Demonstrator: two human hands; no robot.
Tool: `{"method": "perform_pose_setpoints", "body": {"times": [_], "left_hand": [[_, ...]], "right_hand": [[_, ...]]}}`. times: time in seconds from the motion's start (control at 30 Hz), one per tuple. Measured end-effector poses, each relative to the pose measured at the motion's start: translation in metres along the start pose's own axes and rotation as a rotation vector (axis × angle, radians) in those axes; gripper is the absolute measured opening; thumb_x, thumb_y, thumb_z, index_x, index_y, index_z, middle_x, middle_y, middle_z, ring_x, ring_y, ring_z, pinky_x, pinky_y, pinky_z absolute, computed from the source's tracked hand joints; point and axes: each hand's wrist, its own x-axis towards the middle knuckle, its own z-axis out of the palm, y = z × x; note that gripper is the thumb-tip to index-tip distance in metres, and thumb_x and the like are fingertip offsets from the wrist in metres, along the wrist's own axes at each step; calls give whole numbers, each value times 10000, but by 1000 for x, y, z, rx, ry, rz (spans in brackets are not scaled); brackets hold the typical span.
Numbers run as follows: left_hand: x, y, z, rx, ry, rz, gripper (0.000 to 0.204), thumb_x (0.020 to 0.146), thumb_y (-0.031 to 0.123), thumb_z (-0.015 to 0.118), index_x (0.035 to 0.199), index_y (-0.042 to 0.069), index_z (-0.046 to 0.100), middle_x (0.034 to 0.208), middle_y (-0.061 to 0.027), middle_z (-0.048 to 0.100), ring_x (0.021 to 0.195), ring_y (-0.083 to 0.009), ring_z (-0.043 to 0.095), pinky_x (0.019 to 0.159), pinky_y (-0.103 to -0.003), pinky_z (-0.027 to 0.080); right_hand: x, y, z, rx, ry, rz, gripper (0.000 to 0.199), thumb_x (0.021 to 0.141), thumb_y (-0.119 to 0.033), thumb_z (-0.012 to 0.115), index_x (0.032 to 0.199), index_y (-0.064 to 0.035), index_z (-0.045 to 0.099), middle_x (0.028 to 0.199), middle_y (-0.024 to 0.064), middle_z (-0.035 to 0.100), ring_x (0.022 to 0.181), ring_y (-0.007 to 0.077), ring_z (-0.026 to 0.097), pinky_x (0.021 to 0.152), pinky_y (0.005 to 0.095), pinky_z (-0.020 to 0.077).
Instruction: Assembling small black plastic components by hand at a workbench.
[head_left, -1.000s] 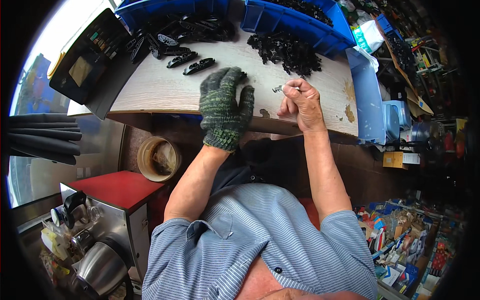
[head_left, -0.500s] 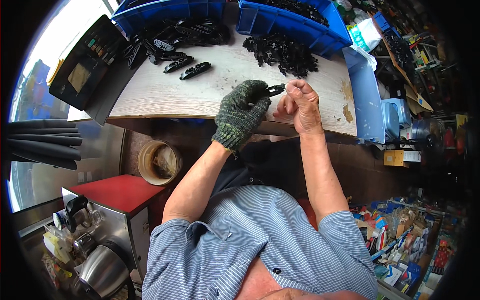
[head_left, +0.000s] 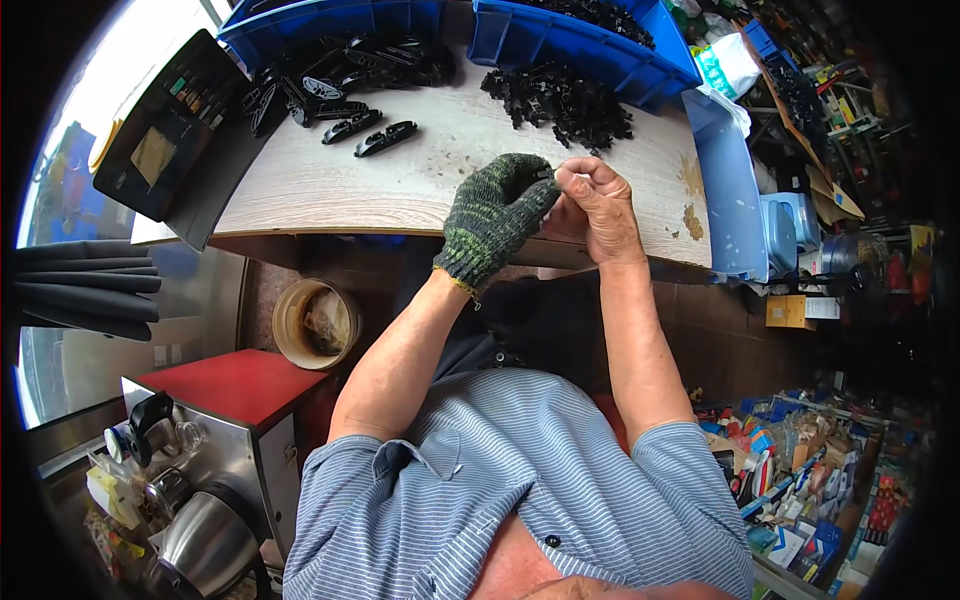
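Observation:
My left hand [head_left: 493, 215] wears a dark green knitted glove and is closed around a black plastic part [head_left: 545, 174], most of it hidden by the glove. Bare, my right hand [head_left: 608, 215] meets the glove's fingertips; its thumb and forefinger pinch together at the part's end, and what lies between them is too small to make out. Both hands are above the table's front edge. Beyond them, to the left, two long black plastic housings [head_left: 386, 138] lie side by side before a heap of similar housings [head_left: 400, 62]. A pile of small black plastic pieces [head_left: 560, 108] sits to the right.
Two blue bins [head_left: 590, 45] stand along the back of the pale wood table [head_left: 330, 190]. A black case [head_left: 165, 135] leans at the left end, and a light blue tub [head_left: 725, 190] is at the right. Below, a round bucket [head_left: 285, 325] and a red-topped cabinet [head_left: 230, 395] stand left.
My hands have come closer together. The glove has turned and now covers most of the black part, which showed more before. My right thumb and forefinger have shifted slightly left.

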Motion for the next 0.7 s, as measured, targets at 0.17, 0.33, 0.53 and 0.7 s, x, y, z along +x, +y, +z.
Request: {"method": "perform_pose_setpoints", "body": {"times": [0.17,0.33,0.53,0.7], "left_hand": [[1,9,4,26,108,-32,294,962,269,681,1105,13,682,883,-69,692,747,-123,653,635,-270,543],[3,6,1,-8,109,-41,275,945,261,700,1054,7,690,827,-65,688,674,-117,627,577,-265,501],[5,4,0,9,126,-28,276,931,246,714,1040,-6,687,784,-71,683,619,-122,611,552,-267,488],[2,3,0,-59,169,-20,272,922,221,723,1046,-17,683,767,-83,686,599,-126,607,540,-269,484]], "right_hand": [[0,-2,2,-47,-11,1,172,870,-214,802,949,-96,705,668,4,658,517,90,605,482,243,524],[0,-2,3,-58,-38,-4,172,873,-208,798,962,-96,702,680,5,665,520,96,614,485,245,526],[-1,-5,8,-72,6,2,151,900,-190,766,1001,-102,695,619,4,626,494,108,599,455,248,477],[2,-11,15,-148,47,14,309,857,-306,799,954,-54,650,551,-12,535,466,97,554,439,252,451]]}}
